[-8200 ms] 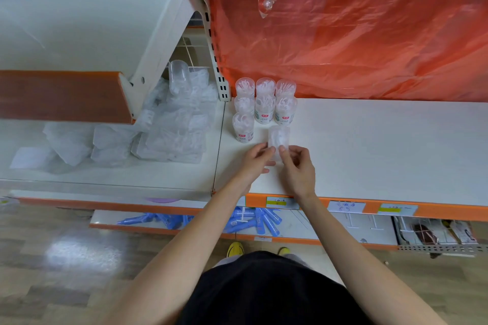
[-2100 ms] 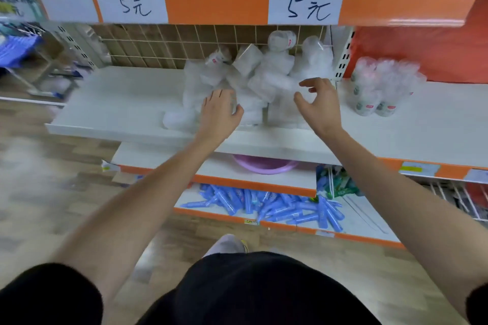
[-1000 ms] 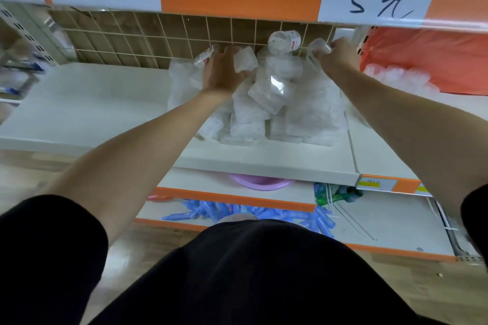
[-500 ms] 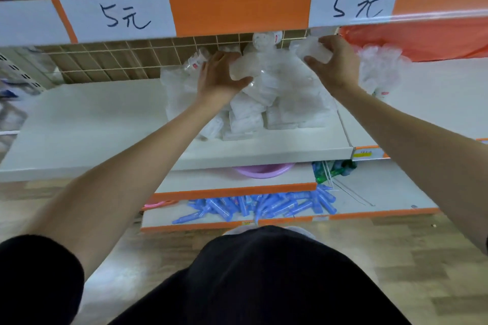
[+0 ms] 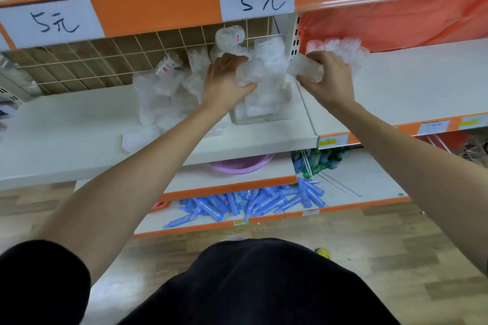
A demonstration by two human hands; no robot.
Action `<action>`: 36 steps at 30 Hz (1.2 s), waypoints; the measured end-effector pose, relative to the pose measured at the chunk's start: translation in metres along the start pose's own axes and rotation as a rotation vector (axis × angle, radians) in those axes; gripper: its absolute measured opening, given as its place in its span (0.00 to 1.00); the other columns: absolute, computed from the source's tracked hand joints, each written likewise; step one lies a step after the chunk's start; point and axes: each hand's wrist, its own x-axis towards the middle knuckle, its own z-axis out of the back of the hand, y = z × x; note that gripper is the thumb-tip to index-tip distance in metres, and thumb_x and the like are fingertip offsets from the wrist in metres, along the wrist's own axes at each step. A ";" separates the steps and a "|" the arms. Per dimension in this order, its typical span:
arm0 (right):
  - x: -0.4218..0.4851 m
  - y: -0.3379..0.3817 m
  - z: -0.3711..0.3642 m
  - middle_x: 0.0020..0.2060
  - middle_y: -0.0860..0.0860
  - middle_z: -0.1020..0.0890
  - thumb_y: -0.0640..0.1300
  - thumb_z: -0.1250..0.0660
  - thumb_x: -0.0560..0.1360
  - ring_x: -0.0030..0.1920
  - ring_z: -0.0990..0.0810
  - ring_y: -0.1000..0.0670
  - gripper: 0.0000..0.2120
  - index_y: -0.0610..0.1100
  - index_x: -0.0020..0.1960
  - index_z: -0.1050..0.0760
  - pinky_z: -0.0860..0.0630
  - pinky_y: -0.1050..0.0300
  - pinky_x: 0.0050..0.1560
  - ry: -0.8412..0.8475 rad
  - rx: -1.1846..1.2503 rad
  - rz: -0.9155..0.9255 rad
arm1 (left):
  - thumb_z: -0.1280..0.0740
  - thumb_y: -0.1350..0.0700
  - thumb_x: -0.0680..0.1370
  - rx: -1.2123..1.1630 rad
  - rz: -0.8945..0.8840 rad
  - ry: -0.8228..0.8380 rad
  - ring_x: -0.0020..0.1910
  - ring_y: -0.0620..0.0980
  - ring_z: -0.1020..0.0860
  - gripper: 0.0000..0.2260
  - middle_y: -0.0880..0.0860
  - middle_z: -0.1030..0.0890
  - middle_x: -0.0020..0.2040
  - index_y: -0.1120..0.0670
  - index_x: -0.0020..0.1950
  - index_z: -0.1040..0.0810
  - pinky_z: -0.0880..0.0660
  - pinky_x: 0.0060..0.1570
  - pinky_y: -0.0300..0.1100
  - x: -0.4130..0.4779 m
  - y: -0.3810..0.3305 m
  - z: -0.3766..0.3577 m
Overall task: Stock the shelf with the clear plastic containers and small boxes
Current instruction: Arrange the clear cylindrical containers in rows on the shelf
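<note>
Head view: the left hand [image 5: 225,84] has its fingers [image 5: 229,57] curled tight round a clear container [image 5: 249,74], lifted off the pile [image 5: 163,97]. The right hand [image 5: 328,80] grips a second container [image 5: 303,70] just beside the shelf upright [image 5: 291,39]. The pile sprawls on the white shelf [image 5: 79,124] against the wire grid [image 5: 92,60]. Standing containers [image 5: 343,46] sit behind the right hand. Two seconds ago both hands reached in empty.
</note>
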 end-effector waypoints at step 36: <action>0.039 -0.306 0.092 0.62 0.46 0.23 0.51 0.31 0.76 0.64 0.28 0.42 0.22 0.44 0.67 0.28 0.37 0.48 0.62 0.195 -0.205 -0.243 | 0.24 0.51 0.69 -0.118 0.001 0.218 0.54 0.56 0.24 0.24 0.54 0.21 0.55 0.56 0.63 0.22 0.30 0.53 0.47 0.045 -0.214 -0.237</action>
